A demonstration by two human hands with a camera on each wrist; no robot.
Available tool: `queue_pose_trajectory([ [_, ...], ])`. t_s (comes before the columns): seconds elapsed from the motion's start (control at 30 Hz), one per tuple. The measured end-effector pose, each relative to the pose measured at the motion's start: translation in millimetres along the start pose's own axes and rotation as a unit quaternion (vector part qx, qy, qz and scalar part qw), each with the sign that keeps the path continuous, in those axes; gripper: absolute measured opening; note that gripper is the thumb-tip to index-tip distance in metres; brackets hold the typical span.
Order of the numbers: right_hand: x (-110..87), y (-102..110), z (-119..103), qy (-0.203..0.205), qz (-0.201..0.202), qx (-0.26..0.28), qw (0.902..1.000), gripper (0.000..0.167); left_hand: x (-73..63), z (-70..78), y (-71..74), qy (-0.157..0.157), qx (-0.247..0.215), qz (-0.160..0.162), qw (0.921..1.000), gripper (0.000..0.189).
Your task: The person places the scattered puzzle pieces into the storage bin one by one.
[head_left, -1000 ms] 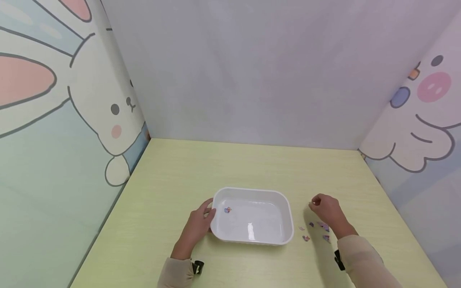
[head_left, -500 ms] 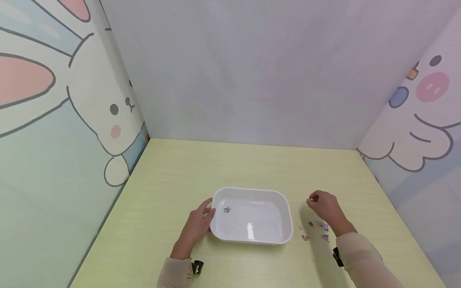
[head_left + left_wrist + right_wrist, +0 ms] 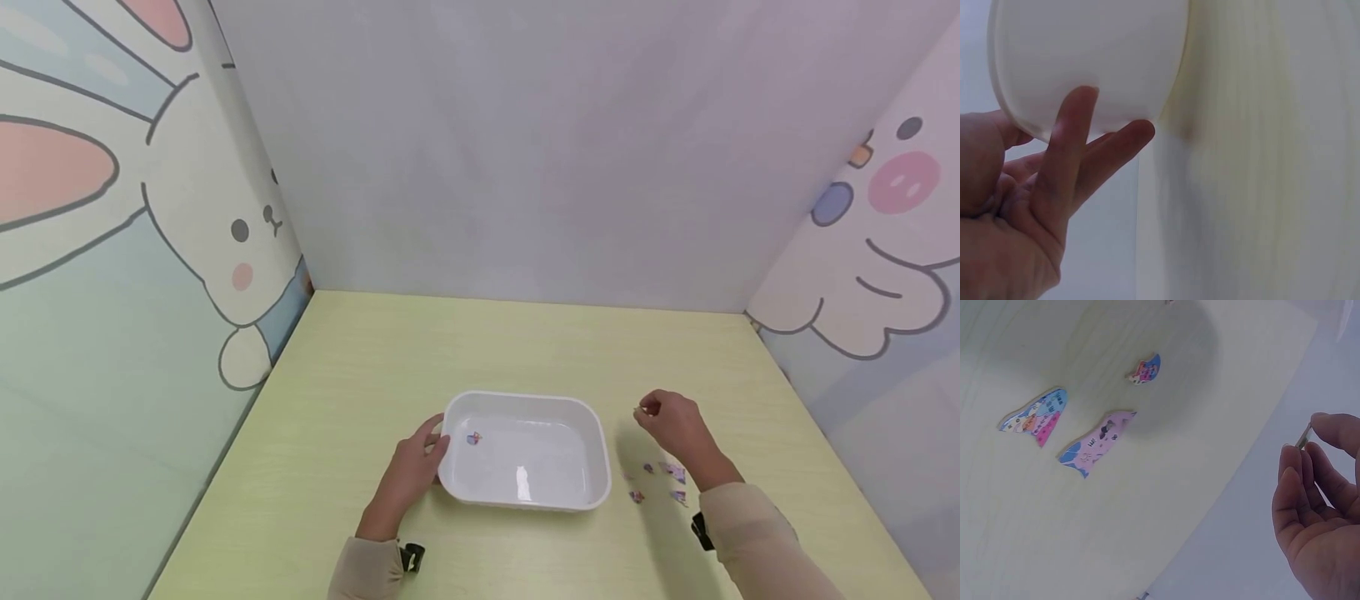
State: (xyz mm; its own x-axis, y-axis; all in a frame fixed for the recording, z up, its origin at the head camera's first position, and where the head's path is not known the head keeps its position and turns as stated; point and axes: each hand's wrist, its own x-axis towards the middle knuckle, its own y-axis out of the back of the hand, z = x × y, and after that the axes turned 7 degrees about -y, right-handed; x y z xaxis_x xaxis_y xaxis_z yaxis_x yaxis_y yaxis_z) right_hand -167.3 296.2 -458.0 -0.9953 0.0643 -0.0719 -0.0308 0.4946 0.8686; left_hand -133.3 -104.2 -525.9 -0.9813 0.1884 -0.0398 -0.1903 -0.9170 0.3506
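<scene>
A white rectangular plastic tray point(image 3: 547, 467) stands mid-table. My left hand point(image 3: 408, 467) grips its left end, the thumb at the rim and the fingers point(image 3: 1066, 140) against the outer wall. Inside the tray, near that end, lies a small colourful puzzle piece point(image 3: 474, 438). To the right of the tray, my right hand point(image 3: 675, 423) is raised over the table. Its thumb and fingers pinch a thin puzzle piece point(image 3: 1304, 435), seen edge-on in the right wrist view, its printed face hidden.
Several irregular printed pieces lie on the table right of the tray, among them a pink one point(image 3: 1097, 442), a blue-and-pink one point(image 3: 1038, 417) and a small curved one point(image 3: 1146, 370). A grey backdrop point(image 3: 510, 167) and cartoon side panels point(image 3: 90, 375) enclose the pale yellow table point(image 3: 360, 350).
My right hand, still pinching its piece, has moved slightly up and left in the head view, closer to the tray. The left hand and tray have stayed in place.
</scene>
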Motion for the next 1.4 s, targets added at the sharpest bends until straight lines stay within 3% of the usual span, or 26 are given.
queue_pose_trajectory([
  [1.4,9.2,4,-50,0.036,0.0,0.013,0.9993,0.019,0.3,6.7,-3.4,0.001,0.0,-0.004,1.0,0.046],
])
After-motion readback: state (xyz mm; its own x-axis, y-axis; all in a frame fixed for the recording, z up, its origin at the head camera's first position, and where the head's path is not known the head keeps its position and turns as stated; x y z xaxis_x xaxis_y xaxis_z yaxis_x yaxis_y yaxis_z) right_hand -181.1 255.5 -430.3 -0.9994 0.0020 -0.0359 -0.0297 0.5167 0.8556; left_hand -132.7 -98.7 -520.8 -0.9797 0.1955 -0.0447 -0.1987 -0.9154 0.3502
